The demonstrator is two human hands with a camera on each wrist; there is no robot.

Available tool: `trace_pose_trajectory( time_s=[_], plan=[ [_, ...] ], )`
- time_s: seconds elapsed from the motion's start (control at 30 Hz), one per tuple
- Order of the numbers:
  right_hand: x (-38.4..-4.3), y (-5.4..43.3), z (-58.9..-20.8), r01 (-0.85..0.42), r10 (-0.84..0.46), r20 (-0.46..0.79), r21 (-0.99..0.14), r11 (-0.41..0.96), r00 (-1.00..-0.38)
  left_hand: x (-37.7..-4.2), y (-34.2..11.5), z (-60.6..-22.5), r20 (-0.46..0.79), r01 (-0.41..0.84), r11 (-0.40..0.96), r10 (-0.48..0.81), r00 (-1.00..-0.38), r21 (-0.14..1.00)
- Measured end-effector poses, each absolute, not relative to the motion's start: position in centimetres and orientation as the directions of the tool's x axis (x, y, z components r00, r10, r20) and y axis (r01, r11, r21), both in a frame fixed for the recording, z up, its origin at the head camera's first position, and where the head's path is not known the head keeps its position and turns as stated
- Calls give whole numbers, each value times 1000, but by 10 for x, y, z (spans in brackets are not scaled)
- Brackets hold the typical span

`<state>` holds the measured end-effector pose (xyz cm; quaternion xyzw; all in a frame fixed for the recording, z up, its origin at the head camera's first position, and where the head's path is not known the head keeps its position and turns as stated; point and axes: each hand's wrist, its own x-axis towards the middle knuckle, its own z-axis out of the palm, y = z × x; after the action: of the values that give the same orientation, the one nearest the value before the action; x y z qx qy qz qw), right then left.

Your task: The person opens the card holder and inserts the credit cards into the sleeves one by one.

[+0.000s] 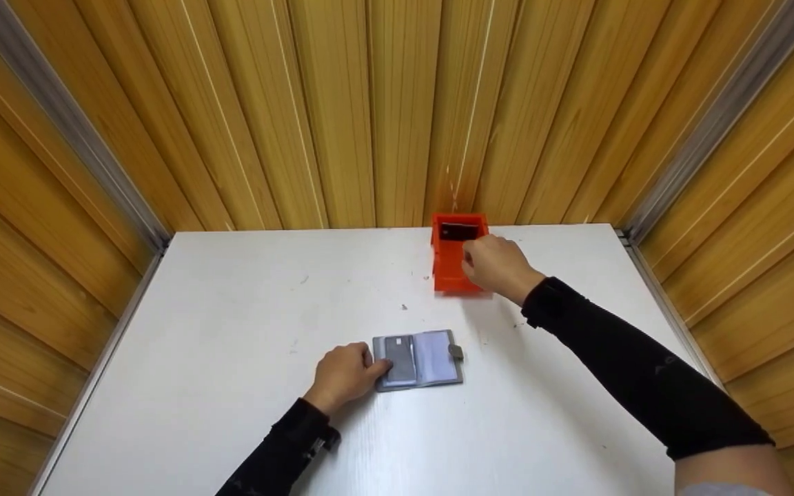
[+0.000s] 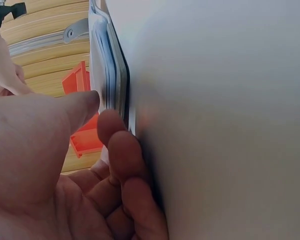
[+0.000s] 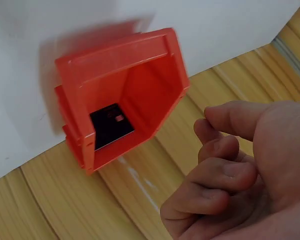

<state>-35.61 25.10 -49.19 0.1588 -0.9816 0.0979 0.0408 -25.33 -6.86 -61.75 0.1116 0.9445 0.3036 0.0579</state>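
Observation:
An open grey card holder (image 1: 431,358) lies on the white table (image 1: 231,310), with a dark card (image 1: 400,359) in its left page. My left hand (image 1: 369,365) pinches the holder's left edge, thumb on top. In the left wrist view the thumb and a fingertip of the left hand (image 2: 97,115) meet at the card holder (image 2: 115,70). An orange bin (image 1: 451,272) stands at the table's back edge with a black card (image 1: 459,232) inside. My right hand (image 1: 490,258) hovers at the bin's right side. The right wrist view shows the right hand (image 3: 215,140) loosely curled and empty beside the bin (image 3: 120,50) and its black card (image 3: 110,127).
Wooden slat walls (image 1: 397,103) close in the table on three sides, with metal corner strips (image 1: 59,117) at left and right. The holder's snap tab (image 1: 456,352) sticks out on its right side. Small specks mark the tabletop.

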Motion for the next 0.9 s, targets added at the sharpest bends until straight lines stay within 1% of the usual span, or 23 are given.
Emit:
trace_pose_trajectory(
  time_s=[0.2, 0.37, 0.53, 0.73, 0.9],
  plan=[
    [-359, 255, -496, -298, -283, 100, -201, 933, -954, -252, -67, -616, -49, 177, 793, 252, -967, 583],
    [-353, 242, -505, -364, -360, 61, -216, 906, -931, -253, -69, -615, -40, 186, 791, 257, -966, 583],
    [-342, 225, -516, -388, -414, -62, -248, 888, -908, -254, -69, -615, -30, 199, 783, 268, -963, 589],
    [-335, 215, -534, -438, -484, -175, -246, 865, -857, -254, -68, -615, -31, 199, 784, 267, -963, 588],
    [-332, 212, -544, -430, -490, -264, -256, 866, -831, -254, -68, -614, -30, 197, 790, 263, -964, 580]
  ],
)
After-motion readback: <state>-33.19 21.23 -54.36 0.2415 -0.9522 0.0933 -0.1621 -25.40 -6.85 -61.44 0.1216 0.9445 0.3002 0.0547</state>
